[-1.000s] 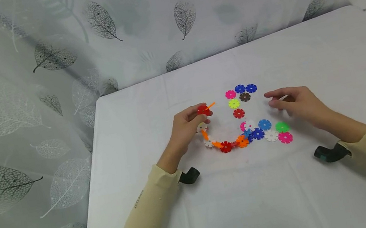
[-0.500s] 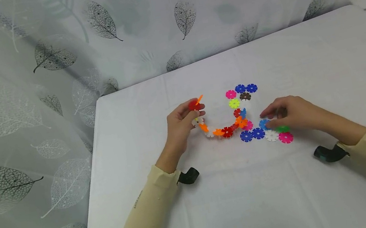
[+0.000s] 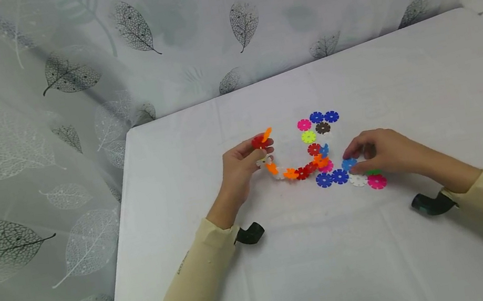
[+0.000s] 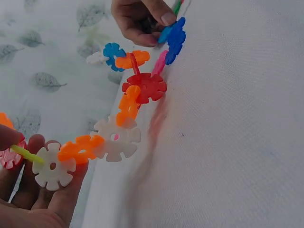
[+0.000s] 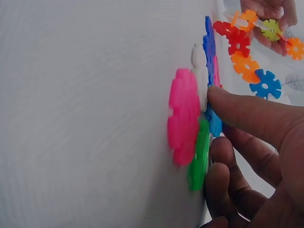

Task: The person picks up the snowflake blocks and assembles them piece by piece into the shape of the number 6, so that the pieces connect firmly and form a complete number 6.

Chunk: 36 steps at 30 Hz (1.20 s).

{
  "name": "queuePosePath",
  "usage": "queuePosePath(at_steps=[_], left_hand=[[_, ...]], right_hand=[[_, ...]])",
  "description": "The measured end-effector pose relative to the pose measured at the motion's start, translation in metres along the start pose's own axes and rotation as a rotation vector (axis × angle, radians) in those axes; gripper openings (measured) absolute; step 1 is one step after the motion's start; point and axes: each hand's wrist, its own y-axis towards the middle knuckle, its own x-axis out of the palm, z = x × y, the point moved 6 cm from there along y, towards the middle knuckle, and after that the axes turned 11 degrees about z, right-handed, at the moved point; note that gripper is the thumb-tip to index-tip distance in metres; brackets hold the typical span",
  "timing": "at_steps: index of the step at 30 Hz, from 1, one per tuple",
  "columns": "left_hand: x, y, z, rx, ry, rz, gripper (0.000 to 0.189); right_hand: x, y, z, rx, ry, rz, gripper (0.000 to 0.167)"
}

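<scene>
My left hand (image 3: 237,175) holds one end of a linked chain of plastic snowflake discs, by its red disc (image 3: 260,141) and the pieces beside it. The chain hangs in a curve through white, orange and red discs (image 4: 145,88), ending in a blue disc (image 5: 266,84) and a white one. My right hand (image 3: 385,150) pinches a loose light blue snowflake disc (image 3: 349,164) between thumb and forefinger, low over the table. Close to these fingers lie a white disc (image 3: 358,180), a pink disc (image 3: 377,181) and a partly hidden green disc (image 5: 199,156).
Two dark blue discs (image 3: 332,178) lie left of the right hand. Farther back are pink, blue, yellow, brown (image 3: 323,128) and red discs. A white cloth covers the table (image 3: 327,264); a leaf-patterned curtain (image 3: 184,37) hangs behind. Dark curved pieces (image 3: 249,234) sit at both wrists.
My right hand has come down and left onto the light blue disc. The left hand has shifted slightly left, and the chain's free end has moved up off the dark blue discs.
</scene>
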Motion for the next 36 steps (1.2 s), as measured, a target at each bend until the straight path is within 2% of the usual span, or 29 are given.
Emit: queuePosePath(at_steps=[6, 13, 18, 22, 25, 30, 36], left_hand=[[0.002, -0.002, 0.001, 0.029, -0.019, -0.036, 0.032], [0.003, -0.005, 0.005, 0.099, -0.044, -0.086, 0.037], [0.006, -0.008, 0.007, 0.108, -0.067, -0.108, 0.038], [0.009, -0.010, 0.010, 0.115, -0.072, -0.129, 0.040], [0.011, -0.012, 0.012, 0.135, -0.037, -0.141, 0.041], [0.015, -0.015, 0.015, 0.166, 0.039, -0.157, 0.043], [0.022, -0.018, 0.017, 0.188, 0.064, -0.183, 0.045]], right_hand=[[-0.004, 0.002, 0.001, 0.000, 0.020, 0.030, 0.032], [-0.016, 0.004, 0.002, 0.046, 0.036, 0.184, 0.033], [-0.026, 0.004, -0.002, 0.069, 0.066, 0.309, 0.036], [-0.034, 0.003, -0.007, 0.049, 0.090, 0.425, 0.034], [-0.037, 0.003, -0.010, 0.015, 0.137, 0.484, 0.030], [-0.040, 0.003, -0.016, -0.026, 0.225, 0.520, 0.026], [-0.042, 0.002, -0.031, -0.075, 0.275, 0.566, 0.022]])
